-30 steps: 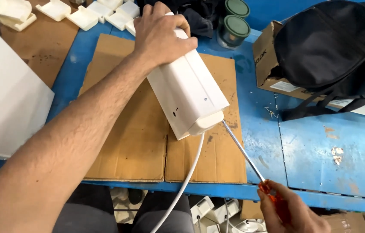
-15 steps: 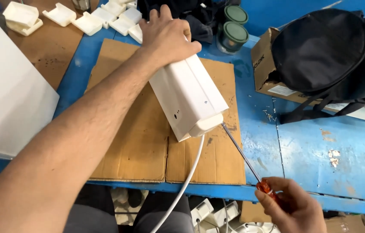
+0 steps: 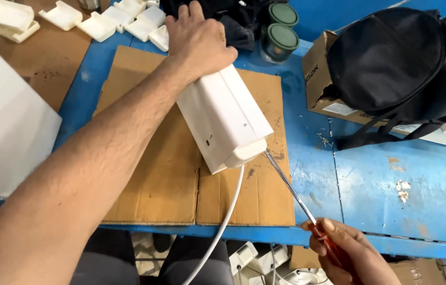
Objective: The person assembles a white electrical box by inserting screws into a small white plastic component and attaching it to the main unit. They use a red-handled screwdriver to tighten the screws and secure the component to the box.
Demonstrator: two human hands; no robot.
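Note:
My left hand presses down on the far end of a long white plastic housing that lies on a cardboard sheet. A white cable runs out of the housing's near end and down off the table edge. My right hand grips the orange handle of a long screwdriver. Its metal tip touches the near right corner of the housing.
A black bag rests on a cardboard box at the right. Two dark green-lidded jars stand behind the housing. Several small white plastic parts lie at the back left. A large white panel is at the left on the blue table.
The view has shifted slightly. My right hand with the screwdriver has moved a little up and in, its tip staying at the housing's near corner. My left hand keeps its hold.

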